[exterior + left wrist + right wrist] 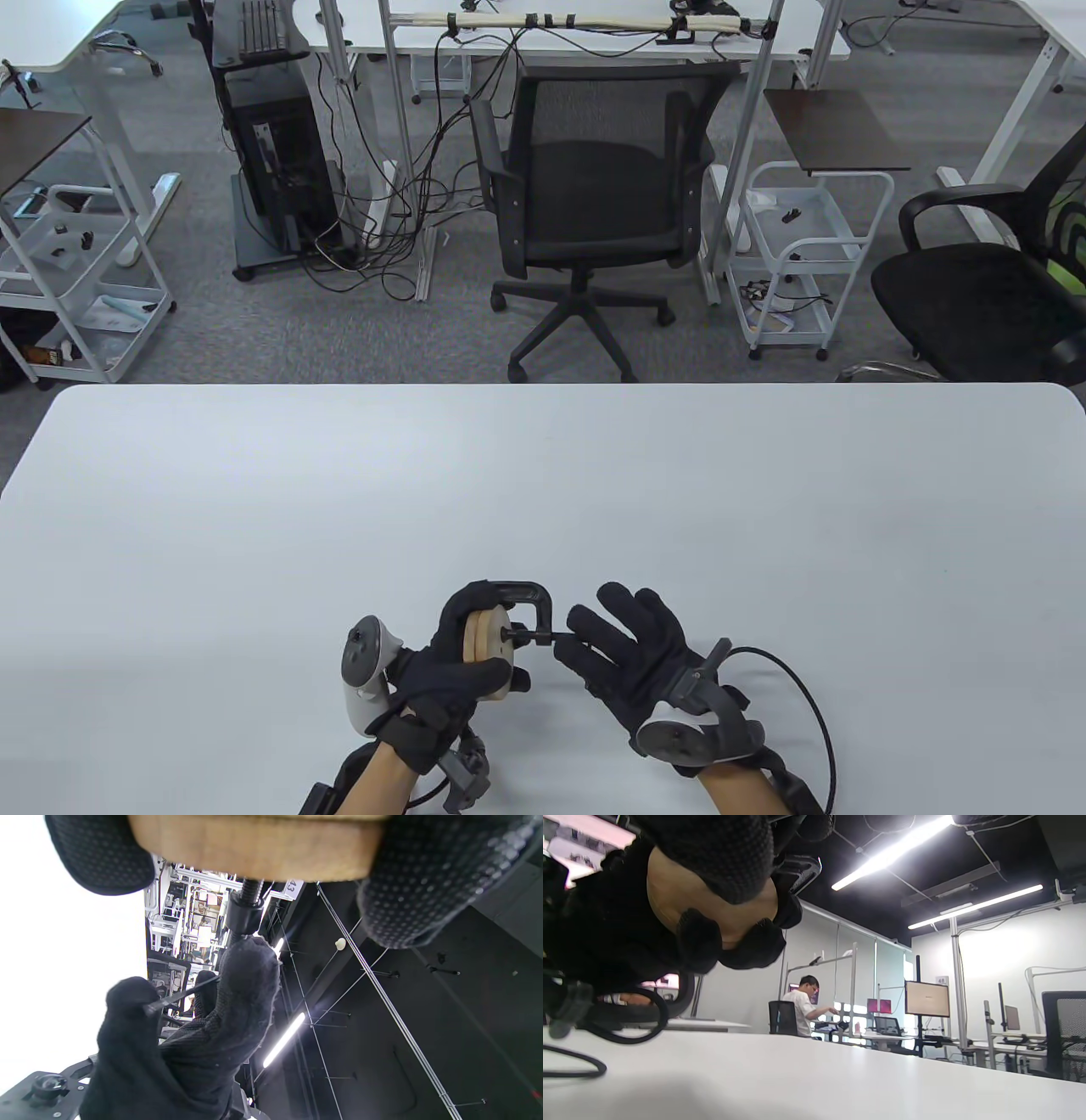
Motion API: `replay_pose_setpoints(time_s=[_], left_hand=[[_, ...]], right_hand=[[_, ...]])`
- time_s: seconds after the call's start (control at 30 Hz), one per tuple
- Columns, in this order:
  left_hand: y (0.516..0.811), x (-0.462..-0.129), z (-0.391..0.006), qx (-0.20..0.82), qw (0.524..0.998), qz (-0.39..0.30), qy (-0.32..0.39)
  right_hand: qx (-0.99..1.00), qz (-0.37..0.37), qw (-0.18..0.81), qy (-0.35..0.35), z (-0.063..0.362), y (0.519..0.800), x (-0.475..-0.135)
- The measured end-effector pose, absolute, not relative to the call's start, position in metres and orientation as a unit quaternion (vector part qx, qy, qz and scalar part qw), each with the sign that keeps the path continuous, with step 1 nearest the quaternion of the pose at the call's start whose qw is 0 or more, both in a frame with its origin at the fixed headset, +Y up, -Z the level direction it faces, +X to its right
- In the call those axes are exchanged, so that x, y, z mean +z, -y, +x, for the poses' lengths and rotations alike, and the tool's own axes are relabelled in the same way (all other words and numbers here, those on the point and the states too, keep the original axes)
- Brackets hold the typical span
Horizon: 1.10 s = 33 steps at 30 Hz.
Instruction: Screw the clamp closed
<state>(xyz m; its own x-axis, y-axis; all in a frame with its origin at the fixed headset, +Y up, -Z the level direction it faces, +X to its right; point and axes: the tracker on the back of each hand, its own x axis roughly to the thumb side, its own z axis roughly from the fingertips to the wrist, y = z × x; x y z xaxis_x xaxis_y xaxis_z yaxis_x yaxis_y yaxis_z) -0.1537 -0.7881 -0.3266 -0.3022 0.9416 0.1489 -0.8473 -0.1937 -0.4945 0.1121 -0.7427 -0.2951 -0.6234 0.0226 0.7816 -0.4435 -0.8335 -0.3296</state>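
Observation:
My left hand [495,641] grips a stack of round wooden discs [484,628] held inside a black C-clamp [528,592], a little above the white table near its front edge. The clamp's screw [528,637] points right from the discs. My right hand [570,637] pinches the screw's handle with thumb and forefinger, the other fingers spread. In the left wrist view the discs [254,849] are at the top, the threaded screw [250,891] runs down from them, and my right fingers [246,984] hold the thin handle bar [182,995]. The right wrist view shows the discs [670,895] and the clamp frame [797,868].
The white table [543,492] stretches ahead of both hands. A black cable [806,688] loops from my right wrist over the table. A black office chair [594,187] stands beyond the far edge.

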Motion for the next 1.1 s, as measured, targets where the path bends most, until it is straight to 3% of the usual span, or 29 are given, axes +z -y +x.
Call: replay_pose_setpoints(time_s=[0.17,0.3,0.57,0.8,1.1], left_hand=[[0.788,-0.327,-0.153,0.761,0.59,-0.095,0.253],[0.789,-0.327,-0.153,0.753,0.599,-0.093,0.254],[0.79,-0.327,-0.15,0.737,0.613,-0.099,0.266],[0.79,-0.326,-0.144,0.727,0.619,-0.106,0.279],[0.789,-0.325,-0.143,0.722,0.621,-0.106,0.286]], right_hand=[[0.858,0.395,0.238,0.225,0.116,0.742,-0.299],[0.835,0.363,0.38,0.164,0.12,0.745,-0.305],[0.756,0.255,0.601,0.053,0.126,0.759,-0.317],[0.686,0.18,0.703,-0.058,0.128,0.775,-0.324],[0.652,0.158,0.734,-0.102,0.127,0.78,-0.326]])
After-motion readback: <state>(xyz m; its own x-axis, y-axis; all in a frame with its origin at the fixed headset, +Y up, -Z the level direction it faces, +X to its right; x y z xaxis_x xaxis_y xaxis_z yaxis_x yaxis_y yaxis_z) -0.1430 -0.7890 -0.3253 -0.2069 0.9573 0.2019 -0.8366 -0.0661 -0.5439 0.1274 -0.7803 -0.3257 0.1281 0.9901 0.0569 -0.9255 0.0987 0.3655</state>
